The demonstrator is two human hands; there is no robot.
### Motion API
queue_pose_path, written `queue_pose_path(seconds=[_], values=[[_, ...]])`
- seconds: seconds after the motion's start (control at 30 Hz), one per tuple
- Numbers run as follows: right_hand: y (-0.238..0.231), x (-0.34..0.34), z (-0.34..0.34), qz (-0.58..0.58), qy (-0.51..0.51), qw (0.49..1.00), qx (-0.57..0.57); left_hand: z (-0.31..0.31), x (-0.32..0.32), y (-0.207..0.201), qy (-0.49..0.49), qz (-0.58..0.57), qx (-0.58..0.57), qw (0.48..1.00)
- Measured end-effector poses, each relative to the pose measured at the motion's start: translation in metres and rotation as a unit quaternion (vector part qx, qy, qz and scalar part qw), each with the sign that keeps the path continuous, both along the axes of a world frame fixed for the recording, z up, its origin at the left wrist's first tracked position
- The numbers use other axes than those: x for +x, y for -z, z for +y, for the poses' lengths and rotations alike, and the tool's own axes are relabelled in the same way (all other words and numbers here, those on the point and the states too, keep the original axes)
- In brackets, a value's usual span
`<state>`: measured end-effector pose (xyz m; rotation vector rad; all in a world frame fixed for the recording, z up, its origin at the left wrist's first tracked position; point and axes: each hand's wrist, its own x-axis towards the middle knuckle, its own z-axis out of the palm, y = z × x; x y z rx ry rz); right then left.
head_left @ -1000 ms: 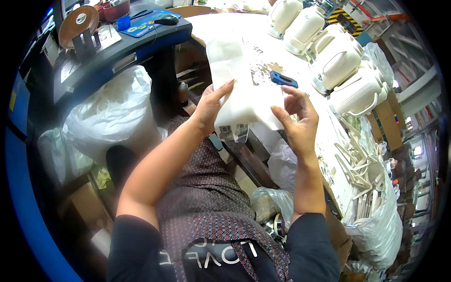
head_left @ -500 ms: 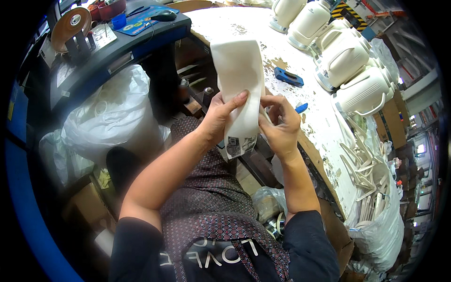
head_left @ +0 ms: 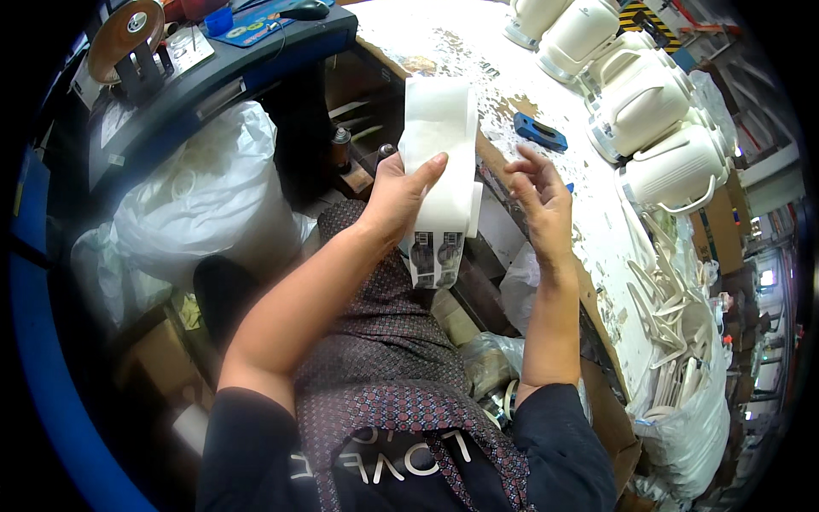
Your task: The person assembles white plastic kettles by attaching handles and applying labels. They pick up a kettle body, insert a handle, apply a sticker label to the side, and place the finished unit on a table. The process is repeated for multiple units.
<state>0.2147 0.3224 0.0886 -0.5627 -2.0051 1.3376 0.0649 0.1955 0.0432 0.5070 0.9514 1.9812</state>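
My left hand (head_left: 399,194) is closed on a folded strip of white label paper (head_left: 437,128), thumb across its front. The strip hangs down in loops, and its lower end carries dark printed labels (head_left: 437,258). To the right of the strip, apart from it, my right hand (head_left: 546,200) is raised by the table edge. Its fingers are loosely bent and spread, and I see nothing held in them. Just beyond those fingertips a blue tool with a dark oval slot (head_left: 540,132) lies on the table.
Several cream jugs with handles (head_left: 670,162) stand or lie along the worn white table (head_left: 478,43). Loose cream handles (head_left: 661,299) spill over a plastic bag (head_left: 691,427) at right. A white bag-lined bin (head_left: 205,205) stands left, below a dark desk (head_left: 294,60).
My right hand has let go of the strip's edge and moved right, its fingers opening. The left hand keeps its hold, while the strip has turned slightly, showing more of the printed labels.
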Motion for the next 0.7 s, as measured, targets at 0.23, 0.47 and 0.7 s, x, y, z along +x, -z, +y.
queue_pose_path(seconds=[0.23, 0.47, 0.7], values=[[0.038, -0.037, -0.011, 0.012, -0.027, 0.981, -0.191, 0.029, 0.003, 0.004, 0.064, 0.075, -0.063, 0.993], [0.035, -0.051, 0.041, 0.105, 0.043, 0.955, -0.273, 0.053, 0.004, 0.016, 0.142, 0.079, -0.034, 0.986], [0.057, -0.045, 0.225, -0.135, 0.192, 0.95, 0.206, 0.1, -0.028, 0.034, 0.204, -0.016, -0.156, 0.966]])
